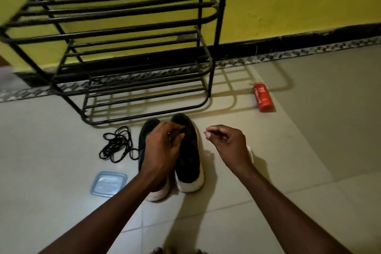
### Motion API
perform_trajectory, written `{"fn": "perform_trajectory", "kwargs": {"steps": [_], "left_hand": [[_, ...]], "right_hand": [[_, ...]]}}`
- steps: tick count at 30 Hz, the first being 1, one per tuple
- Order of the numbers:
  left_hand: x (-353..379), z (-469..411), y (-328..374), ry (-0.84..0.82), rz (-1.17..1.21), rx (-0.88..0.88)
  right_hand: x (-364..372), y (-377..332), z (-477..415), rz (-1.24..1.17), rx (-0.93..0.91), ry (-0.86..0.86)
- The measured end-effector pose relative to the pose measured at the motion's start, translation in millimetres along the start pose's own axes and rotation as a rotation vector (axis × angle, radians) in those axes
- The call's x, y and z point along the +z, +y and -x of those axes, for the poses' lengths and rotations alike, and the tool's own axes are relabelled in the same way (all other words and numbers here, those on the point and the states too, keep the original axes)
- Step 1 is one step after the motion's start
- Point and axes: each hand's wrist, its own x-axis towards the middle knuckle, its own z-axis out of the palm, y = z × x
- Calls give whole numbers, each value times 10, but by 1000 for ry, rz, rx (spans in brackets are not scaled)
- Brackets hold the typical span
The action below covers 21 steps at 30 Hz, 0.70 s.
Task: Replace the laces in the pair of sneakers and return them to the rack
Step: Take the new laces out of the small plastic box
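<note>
sneakers (189,161) side by side on the floor, toes toward the rack (127,51), handy for putting back. left hand (162,146) curls over the eyelets, probably unlacing; cannot tell what it grips. right hand (226,142) hovers beside, loosely curled, holding nothing. black laces (117,144) heaped within reach.

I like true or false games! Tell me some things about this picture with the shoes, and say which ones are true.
1. The sneakers are sitting on the rack. False: they stand on the floor just in front of it.
2. A red bottle lies on its side on the floor. True.
3. A tangle of loose black laces lies on the floor to the left of the sneakers. True.
4. Both hands are on the sneakers. False: only the left hand is on them; the right hand is off to the side, above the floor.
</note>
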Motion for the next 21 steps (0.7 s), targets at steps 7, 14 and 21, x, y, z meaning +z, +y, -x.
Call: {"fn": "perform_trajectory", "kwargs": {"steps": [7, 14, 21], "left_hand": [[-547, 343, -675, 150, -171, -283], [-745, 826, -1094, -155, -530, -758], [-683, 939, -1242, -38, -478, -786]], "right_hand": [[597, -238, 53, 104, -116, -153], [888, -340, 68, 245, -253, -198], [896, -312, 88, 270, -238, -222]]}}
